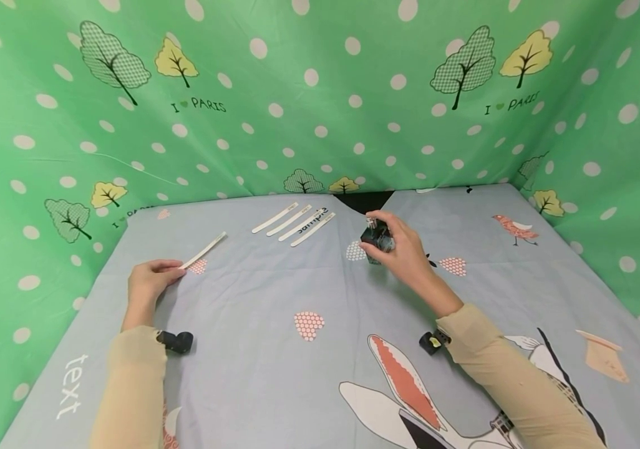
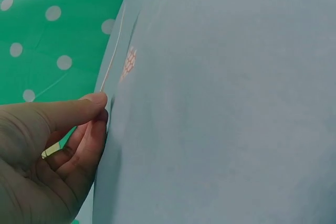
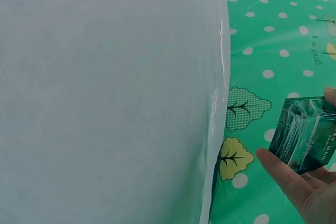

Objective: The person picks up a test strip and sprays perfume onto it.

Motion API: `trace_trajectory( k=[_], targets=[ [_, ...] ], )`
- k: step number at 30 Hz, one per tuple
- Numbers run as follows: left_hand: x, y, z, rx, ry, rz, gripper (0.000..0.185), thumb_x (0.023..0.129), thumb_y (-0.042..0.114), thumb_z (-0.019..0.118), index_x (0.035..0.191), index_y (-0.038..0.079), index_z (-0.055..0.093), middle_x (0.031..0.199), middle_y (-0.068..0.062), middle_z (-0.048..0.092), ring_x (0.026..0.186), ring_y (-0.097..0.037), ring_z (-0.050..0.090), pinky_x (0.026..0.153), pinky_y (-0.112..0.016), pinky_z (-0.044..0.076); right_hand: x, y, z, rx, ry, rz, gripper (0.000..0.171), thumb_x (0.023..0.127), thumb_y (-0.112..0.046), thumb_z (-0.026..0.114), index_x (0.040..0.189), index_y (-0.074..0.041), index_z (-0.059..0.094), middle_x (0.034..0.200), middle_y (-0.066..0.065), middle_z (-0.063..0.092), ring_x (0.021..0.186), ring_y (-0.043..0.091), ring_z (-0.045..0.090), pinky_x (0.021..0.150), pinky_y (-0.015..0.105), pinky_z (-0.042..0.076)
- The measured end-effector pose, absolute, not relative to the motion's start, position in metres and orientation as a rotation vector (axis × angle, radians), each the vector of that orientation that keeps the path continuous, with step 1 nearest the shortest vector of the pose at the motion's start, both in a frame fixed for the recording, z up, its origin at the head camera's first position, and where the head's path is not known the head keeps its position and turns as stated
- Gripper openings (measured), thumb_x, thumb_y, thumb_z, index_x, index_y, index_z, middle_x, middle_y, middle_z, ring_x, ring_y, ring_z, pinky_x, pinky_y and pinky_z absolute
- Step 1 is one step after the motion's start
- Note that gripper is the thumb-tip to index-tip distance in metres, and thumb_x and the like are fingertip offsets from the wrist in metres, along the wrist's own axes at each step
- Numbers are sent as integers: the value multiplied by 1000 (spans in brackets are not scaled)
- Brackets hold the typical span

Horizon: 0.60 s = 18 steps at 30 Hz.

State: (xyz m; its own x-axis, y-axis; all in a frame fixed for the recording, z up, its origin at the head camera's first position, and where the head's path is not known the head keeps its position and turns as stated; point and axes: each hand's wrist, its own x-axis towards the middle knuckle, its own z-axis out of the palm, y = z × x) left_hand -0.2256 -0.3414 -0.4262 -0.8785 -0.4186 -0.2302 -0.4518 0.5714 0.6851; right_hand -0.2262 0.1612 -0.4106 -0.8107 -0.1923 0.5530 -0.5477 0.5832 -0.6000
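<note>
Right hand (image 1: pixel 407 252) grips a dark glass bottle (image 1: pixel 377 237), contents unclear; left hand (image 1: pixel 148 280) pinches a paper strip (image 1: pixel 203 250).

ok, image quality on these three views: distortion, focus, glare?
Head view: wide-angle bend at the edges, even soft light, faint shadows under the hands. Left wrist view: left hand near and soft, paper strip thin, tilted. Right wrist view: glass bottle sharp, mild reflections, frame rotated.

Between the left hand (image 1: pixel 148 280) and right hand (image 1: pixel 404 249) the cloth (image 1: pixel 275 287) lies bare, wide enough to pass. Behind, 4 strips (image 1: pixel 294 223) lie side by side, near the bottle (image 1: pixel 377 237). Green walls (image 1: pixel 320 93) close the back and both sides.
</note>
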Motion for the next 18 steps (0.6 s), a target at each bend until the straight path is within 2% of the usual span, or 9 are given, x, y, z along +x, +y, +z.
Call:
trace_trajectory(
  k=[2, 6, 9, 18],
  targets=[
    [-225, -340, -424, -755, 2752, 1205, 42, 91, 24, 74, 128, 7, 67, 79, 18, 65, 79, 2, 54, 68, -15, 45, -226, 161, -410, 589, -2387, 1116, 58, 86, -22, 79, 137, -20, 52, 136, 11, 61, 114, 32, 62, 84, 51, 57],
    [-225, -338, -420, -734, 2769, 1200, 42, 90, 24, 74, 128, 7, 67, 81, 19, 65, 80, 3, 54, 70, -16, 46, -226, 161, -410, 583, -2392, 1123, 57, 87, -23, 79, 137, -20, 52, 137, 10, 61, 115, 32, 62, 84, 51, 57],
    [-225, -336, -417, -703, 2794, 1192, 42, 90, 25, 75, 126, 7, 67, 72, 26, 59, 77, 5, 54, 69, -16, 46, -226, 161, -410, 584, -2391, 1126, 58, 87, -23, 79, 137, -20, 52, 137, 10, 60, 116, 32, 62, 84, 51, 57],
    [-228, -329, -411, -622, 2876, 1131, 40, 89, 26, 75, 124, 6, 69, 95, 3, 74, 88, -7, 55, 73, -21, 44, -226, 160, -411, 599, -2377, 1116, 58, 86, -22, 80, 137, -19, 52, 137, 11, 61, 118, 32, 62, 85, 51, 57]
  ],
)
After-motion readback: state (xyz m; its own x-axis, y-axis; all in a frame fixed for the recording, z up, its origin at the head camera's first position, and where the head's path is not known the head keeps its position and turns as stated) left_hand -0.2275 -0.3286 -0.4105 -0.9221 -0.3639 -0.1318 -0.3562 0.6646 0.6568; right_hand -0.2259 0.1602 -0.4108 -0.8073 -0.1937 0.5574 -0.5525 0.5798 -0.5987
